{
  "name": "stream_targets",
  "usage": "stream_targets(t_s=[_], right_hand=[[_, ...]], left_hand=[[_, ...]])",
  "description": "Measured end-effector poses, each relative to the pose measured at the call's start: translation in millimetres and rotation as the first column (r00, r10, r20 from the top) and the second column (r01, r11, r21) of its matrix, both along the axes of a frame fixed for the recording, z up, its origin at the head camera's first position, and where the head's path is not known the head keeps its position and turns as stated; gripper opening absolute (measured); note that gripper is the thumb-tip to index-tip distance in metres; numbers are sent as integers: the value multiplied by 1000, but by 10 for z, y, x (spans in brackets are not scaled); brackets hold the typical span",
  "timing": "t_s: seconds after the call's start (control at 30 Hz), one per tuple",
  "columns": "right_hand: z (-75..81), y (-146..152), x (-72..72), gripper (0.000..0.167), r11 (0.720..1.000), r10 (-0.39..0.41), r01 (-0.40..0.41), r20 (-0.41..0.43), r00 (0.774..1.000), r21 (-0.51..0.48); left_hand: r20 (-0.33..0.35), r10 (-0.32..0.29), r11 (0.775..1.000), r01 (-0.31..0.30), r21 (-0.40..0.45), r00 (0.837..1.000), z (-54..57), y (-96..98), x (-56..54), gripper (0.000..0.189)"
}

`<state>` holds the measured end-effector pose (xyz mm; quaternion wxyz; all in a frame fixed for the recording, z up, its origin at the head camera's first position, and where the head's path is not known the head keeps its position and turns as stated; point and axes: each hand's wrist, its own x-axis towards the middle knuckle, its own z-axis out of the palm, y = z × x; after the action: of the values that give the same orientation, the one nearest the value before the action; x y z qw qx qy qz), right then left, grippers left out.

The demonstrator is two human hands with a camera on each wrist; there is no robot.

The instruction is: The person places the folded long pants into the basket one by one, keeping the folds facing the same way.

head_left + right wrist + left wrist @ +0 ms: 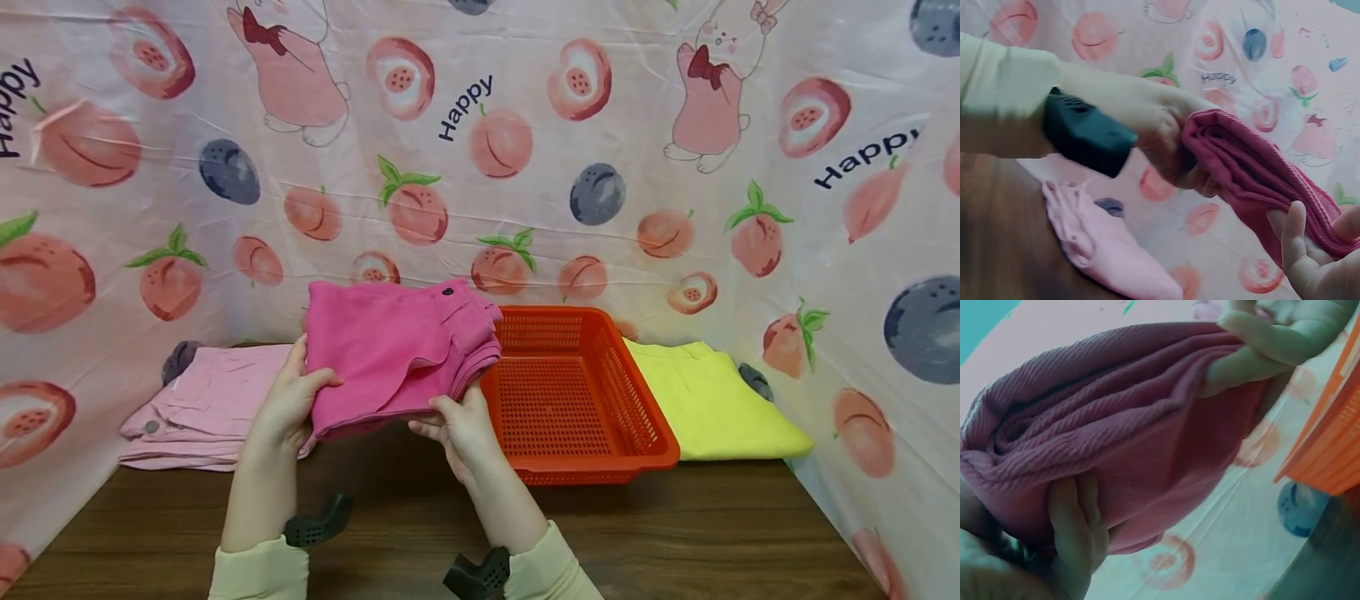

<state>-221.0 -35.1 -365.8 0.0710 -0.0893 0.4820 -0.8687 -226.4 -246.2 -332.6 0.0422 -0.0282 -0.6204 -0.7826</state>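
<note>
Folded hot-pink pants (390,346), with a dark button near the waistband, are held up in front of the far cloth. My left hand (288,396) grips their left side, thumb on top and fingers underneath. At the lower right corner my right hand (465,429) holds the near edge between thumb and fingers. The left wrist view shows the stacked layers of the pants (1085,425) edge-on, with fingers (1072,519) of the left hand under them. In the right wrist view both hands hold the bundle (1254,169) from opposite ends.
An orange-red plastic basket (637,400) stands on the wooden table (390,533), right of the held pants. Folded light-pink pants (217,392) lie at the left, and a folded yellow garment (705,408) at the right. A fruit-print cloth (525,200) hangs around the table.
</note>
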Motion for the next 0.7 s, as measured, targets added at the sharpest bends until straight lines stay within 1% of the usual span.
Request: stream_targets(t_s=[0.13, 0.3, 0.43, 0.57, 0.7], right_hand=[[71, 133, -27, 43, 1000, -13, 13, -14, 1000, 13], [151, 290, -47, 45, 999, -14, 15, -40, 999, 35], [190, 391, -63, 46, 999, -10, 12, -41, 999, 50], [211, 476, -63, 49, 998, -14, 16, -39, 999, 60], [227, 543, -57, 54, 996, -38, 44, -77, 996, 74]], left_hand=[[-25, 19, 1000, -19, 19, 1000, 0, 162, -25, 81], [-76, 11, 998, -6, 64, 997, 3, 321, -59, 80], [-95, 9, 997, -1, 81, 995, 5, 415, -81, 81], [-98, 10, 997, -3, 72, 995, 6, 488, -81, 81], [-114, -10, 999, 15, 41, 993, 7, 544, -77, 85]])
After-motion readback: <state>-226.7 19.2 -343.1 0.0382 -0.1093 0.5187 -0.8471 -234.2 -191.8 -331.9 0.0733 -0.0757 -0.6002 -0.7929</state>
